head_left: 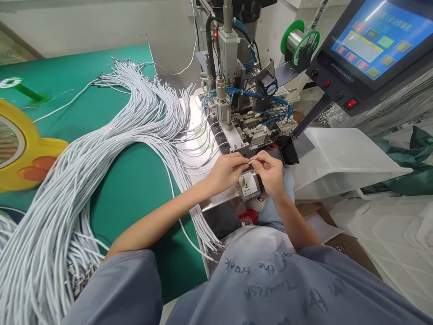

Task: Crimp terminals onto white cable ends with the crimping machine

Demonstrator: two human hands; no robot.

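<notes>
Both hands meet in front of the bench machine [233, 122], fingertips pinched close together. A short white cable end [253, 160] shows between them. My left hand [227, 171] is closed on the cable from one side, and my right hand [269, 170] pinches its tip from the other. The fingers hide most of the cable end, so its detail is too small to make out. Left of my hands, a large bundle of white cables [111, 135] drapes over the green table mat [135, 194], and several strands reach toward the machine's front.
A control screen [375, 40] leans in at the upper right, near a green-flanged wire spool [299, 43]. A white plastic tray [348, 153] lies right of my hands. A yellow duck-shaped object [30, 149] and a green spool [29, 90] stand at the left.
</notes>
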